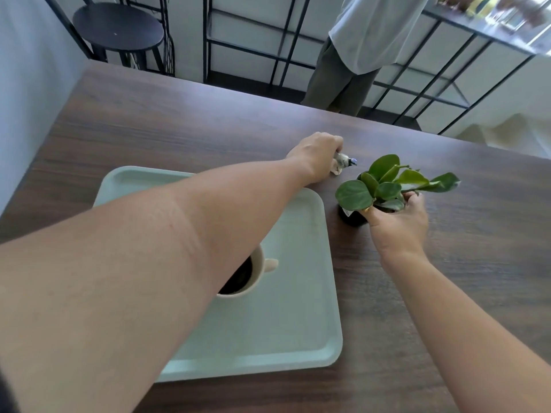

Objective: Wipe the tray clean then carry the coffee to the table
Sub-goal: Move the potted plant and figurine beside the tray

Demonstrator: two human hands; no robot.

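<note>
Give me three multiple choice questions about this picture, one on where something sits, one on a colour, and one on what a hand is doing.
1. Where is the coffee mug?
A. On the tray
B. On the bare table
C. On the stool

2. What colour is the tray?
A. Red
B. Pale green
C. Black

3. What is the right hand doing?
A. Resting flat on the table
B. Lifting the mug
C. Gripping the potted plant

Answers: 1 A, the mug stands within the tray's rim. 2 B, its surface is a pale mint green. 3 C, its fingers wrap the potted plant at the pot's top, while the left hand holds a small figurine.
</note>
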